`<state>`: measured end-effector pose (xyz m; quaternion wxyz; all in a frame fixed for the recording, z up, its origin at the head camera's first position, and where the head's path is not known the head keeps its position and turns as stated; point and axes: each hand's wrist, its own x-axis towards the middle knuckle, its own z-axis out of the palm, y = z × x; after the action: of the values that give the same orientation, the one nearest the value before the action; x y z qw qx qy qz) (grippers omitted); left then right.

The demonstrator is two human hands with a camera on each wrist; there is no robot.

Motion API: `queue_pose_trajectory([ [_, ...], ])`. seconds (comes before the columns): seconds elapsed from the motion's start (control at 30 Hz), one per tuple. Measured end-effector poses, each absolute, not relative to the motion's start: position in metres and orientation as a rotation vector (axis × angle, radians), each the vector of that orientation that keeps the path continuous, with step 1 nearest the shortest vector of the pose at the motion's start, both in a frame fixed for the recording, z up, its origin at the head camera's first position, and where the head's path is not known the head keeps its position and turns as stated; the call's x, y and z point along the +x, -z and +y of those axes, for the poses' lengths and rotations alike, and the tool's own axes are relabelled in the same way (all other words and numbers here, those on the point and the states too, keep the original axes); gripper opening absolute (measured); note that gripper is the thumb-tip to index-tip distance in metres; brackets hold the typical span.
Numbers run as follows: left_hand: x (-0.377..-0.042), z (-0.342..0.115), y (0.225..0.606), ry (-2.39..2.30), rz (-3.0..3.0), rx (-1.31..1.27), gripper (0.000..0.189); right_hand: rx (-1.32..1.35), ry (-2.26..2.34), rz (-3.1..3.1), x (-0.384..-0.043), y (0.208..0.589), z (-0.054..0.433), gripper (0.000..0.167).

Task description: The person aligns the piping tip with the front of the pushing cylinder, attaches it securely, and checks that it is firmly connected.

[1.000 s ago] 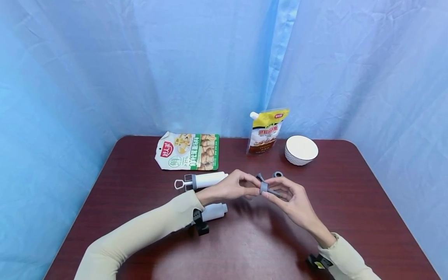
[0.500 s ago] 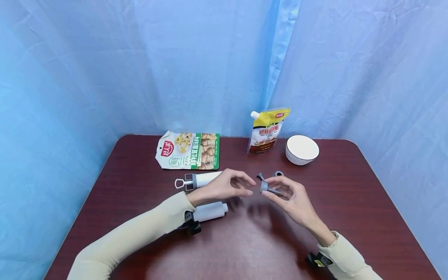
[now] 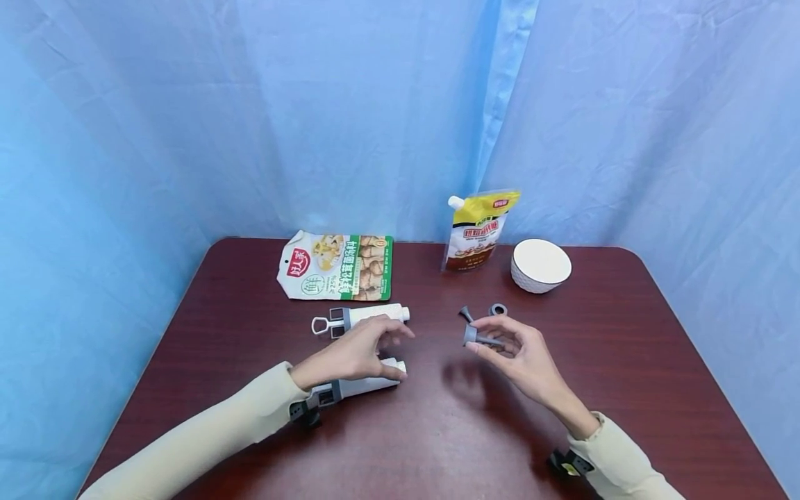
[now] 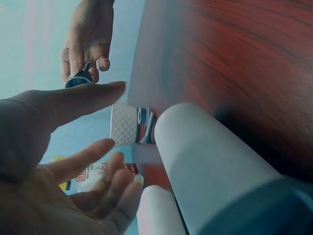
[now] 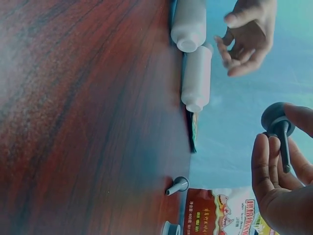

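Note:
My right hand pinches a grey nozzle between thumb and fingers above the table. In the right wrist view this nozzle shows a round cap and a thin spout. My left hand holds nothing; its thumb and fingers are spread apart over the nearer white piping syringe. Behind it lies a second white syringe with a grey collar and a white loop handle. A flared grey nozzle and a grey ring-shaped piece lie beyond my right hand.
On the dark red table, a green and white food packet lies flat at the back left. A yellow-topped spout pouch stands at the back, with a white bowl beside it. Blue curtains hang behind.
My left hand has let go of the grey nozzle and moved left and nearer, over the closer syringe. My right hand stays in place with the nozzle.

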<state>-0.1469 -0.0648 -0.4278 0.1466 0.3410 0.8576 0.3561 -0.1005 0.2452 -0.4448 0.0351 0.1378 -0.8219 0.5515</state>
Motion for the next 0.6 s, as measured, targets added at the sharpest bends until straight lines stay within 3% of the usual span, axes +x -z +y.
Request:
queue_pose_trajectory([
  [0.2,-0.133,-0.084,0.429,-0.861,2.6,0.993,0.063,0.414,-1.69,-2.542,-0.1,0.446,0.244,0.03],
  [0.6,-0.123,-0.107,0.445,-0.89,2.614,0.942,0.053,0.4,-1.713,-2.566,-0.101,0.448,0.245,0.031],
])
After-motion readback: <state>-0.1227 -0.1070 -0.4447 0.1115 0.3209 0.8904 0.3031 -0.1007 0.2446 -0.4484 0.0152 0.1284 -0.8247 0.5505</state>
